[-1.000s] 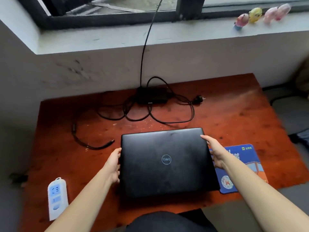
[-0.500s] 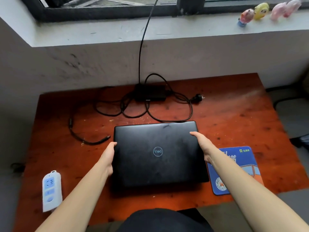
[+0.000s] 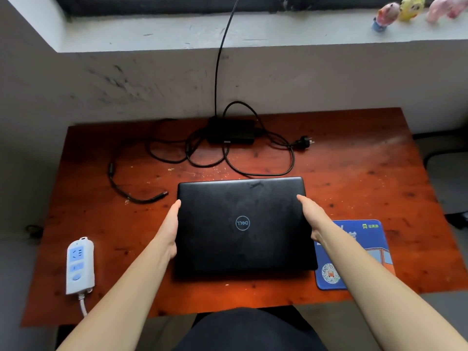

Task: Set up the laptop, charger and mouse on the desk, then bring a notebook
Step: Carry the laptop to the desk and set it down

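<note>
A closed black laptop [image 3: 243, 224] lies in the middle of the reddish wooden desk [image 3: 354, 178]. My left hand [image 3: 170, 229] grips its left edge and my right hand [image 3: 312, 216] grips its right edge. Behind it the black charger brick [image 3: 231, 131] rests near the wall amid tangled cables, with its mains plug [image 3: 302, 142] to the right and its laptop connector [image 3: 162, 195] to the left of the lid. A blue mouse pad [image 3: 367, 239] lies right of the laptop, partly under it and my forearm. No mouse or notebook is visible.
A white power strip [image 3: 79, 264] lies near the desk's front left corner. A black cable [image 3: 220, 59] climbs the wall to the window sill, where small toy figures [image 3: 405, 7] stand at the right. My dark-clad knee sits at the desk's front edge.
Both hands have slid the laptop a little farther from the front edge, toward the charger cables. The grip on both sides is unchanged.
</note>
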